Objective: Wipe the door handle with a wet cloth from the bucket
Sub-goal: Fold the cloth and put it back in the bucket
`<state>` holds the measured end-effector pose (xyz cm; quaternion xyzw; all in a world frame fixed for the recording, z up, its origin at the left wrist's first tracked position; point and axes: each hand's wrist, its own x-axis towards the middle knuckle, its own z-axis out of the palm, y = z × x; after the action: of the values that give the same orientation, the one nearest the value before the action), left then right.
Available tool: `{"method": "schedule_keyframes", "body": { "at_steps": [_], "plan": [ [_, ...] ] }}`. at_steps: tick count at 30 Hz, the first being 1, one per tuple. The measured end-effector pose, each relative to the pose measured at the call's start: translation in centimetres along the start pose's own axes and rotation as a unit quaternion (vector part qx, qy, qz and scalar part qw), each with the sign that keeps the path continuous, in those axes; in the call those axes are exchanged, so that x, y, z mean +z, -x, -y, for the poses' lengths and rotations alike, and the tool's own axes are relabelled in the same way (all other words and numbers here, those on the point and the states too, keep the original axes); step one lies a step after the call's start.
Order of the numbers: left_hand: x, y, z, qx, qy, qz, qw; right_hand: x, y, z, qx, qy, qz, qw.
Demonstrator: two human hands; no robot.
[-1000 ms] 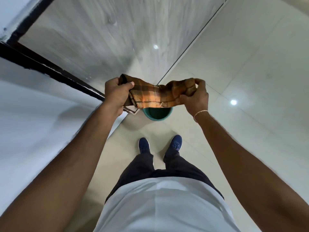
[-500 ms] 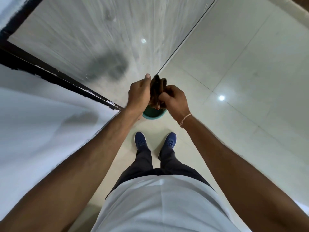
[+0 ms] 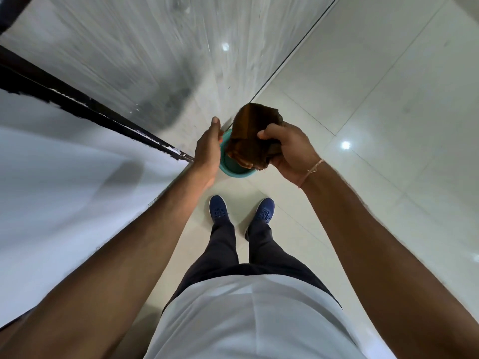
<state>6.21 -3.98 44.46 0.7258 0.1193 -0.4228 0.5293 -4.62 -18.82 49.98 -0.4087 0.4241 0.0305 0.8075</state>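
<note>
Head view: the right hand [image 3: 290,149] clenches a folded, dark brown checked cloth [image 3: 250,137] above a round teal plastic bucket [image 3: 233,170] on the glossy pale tiled floor [image 3: 375,104]. Beside the cloth, the left hand [image 3: 208,149] is released, fingers straight.

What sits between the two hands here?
In the head view, the folded cloth, gripped by the right hand, and below it the teal bucket; the left hand is open.

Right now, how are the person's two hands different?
The right hand grips the folded brown cloth; the left hand holds nothing, its fingers straight beside the cloth. The right wrist wears a thin bracelet; the left wrist is bare. Both hover above the teal bucket.
</note>
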Motion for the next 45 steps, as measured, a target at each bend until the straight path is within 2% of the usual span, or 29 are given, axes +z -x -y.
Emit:
{"method": "schedule_keyframes", "body": {
  "at_steps": [1, 3, 4, 6, 8, 10, 13, 16, 19, 23, 25, 27, 30, 33, 37, 42, 45],
  "plan": [
    [-0.2, -0.1, -0.2, -0.025, 0.022, 0.047, 0.998, -0.3, 0.6, 0.4, 0.011, -0.047, 0.053, 0.997],
    [-1.2, -0.3, -0.3, -0.084, 0.094, 0.166, 0.978, -1.2, 1.1, 0.7, 0.036, -0.102, 0.104, 0.989],
    [-1.6, -0.4, -0.3, -0.115, 0.146, 0.219, 0.958, -1.7, 1.0, 0.6, 0.045, -0.101, 0.098, 0.989],
    [-2.5, -0.7, 0.2, -0.147, 0.210, 0.262, 0.930, -3.1, 0.3, 0.2, 0.049, -0.040, 0.038, 0.997],
    [-2.7, -0.8, 0.6, -0.129, 0.183, 0.244, 0.944, -4.4, -0.4, -0.3, 0.035, 0.090, -0.051, 0.994],
    [-2.5, -1.1, 1.3, -0.091, 0.105, 0.209, 0.968, -5.3, -1.1, -0.9, 0.021, 0.213, -0.109, 0.971],
    [-1.8, -1.3, 2.0, -0.039, 0.008, 0.098, 0.994, -5.7, -2.1, -2.5, 0.002, 0.290, -0.158, 0.944],
    [-0.4, -0.9, 2.2, 0.038, -0.047, 0.035, 0.998, -4.5, -2.4, -4.0, -0.010, 0.345, -0.191, 0.919],
    [1.2, -0.4, 2.6, 0.105, -0.099, 0.048, 0.988, -2.7, -3.3, -5.6, 0.009, 0.334, -0.173, 0.926],
    [3.0, -0.4, 3.8, 0.143, -0.143, 0.086, 0.976, -1.7, -5.4, -7.0, 0.037, 0.153, -0.142, 0.977],
    [3.1, -1.2, 5.0, 0.136, -0.151, 0.106, 0.973, -2.1, -6.4, -7.3, 0.049, 0.086, -0.123, 0.987],
    [2.8, -2.9, 6.6, 0.125, -0.161, 0.120, 0.972, -3.0, -8.1, -8.5, 0.055, 0.077, -0.121, 0.988],
    [2.6, -6.0, 8.9, 0.121, -0.171, 0.115, 0.971, -4.0, -11.6, -10.9, 0.064, 0.115, -0.157, 0.979],
    [2.7, -9.7, 11.2, 0.119, -0.204, 0.032, 0.971, -5.5, -16.8, -14.0, 0.076, 0.164, -0.173, 0.968],
    [2.4, -16.5, 16.2, 0.150, -0.309, -0.010, 0.939, -7.5, -24.0, -18.0, 0.062, 0.304, -0.174, 0.935],
    [1.5, -25.7, 22.9, 0.171, -0.388, -0.009, 0.906, -10.0, -34.0, -23.1, -0.015, 0.485, -0.149, 0.862],
    [0.9, -30.5, 26.4, 0.187, -0.425, -0.006, 0.885, -10.9, -40.3, -26.7, -0.057, 0.586, -0.121, 0.799]
  ]
}}
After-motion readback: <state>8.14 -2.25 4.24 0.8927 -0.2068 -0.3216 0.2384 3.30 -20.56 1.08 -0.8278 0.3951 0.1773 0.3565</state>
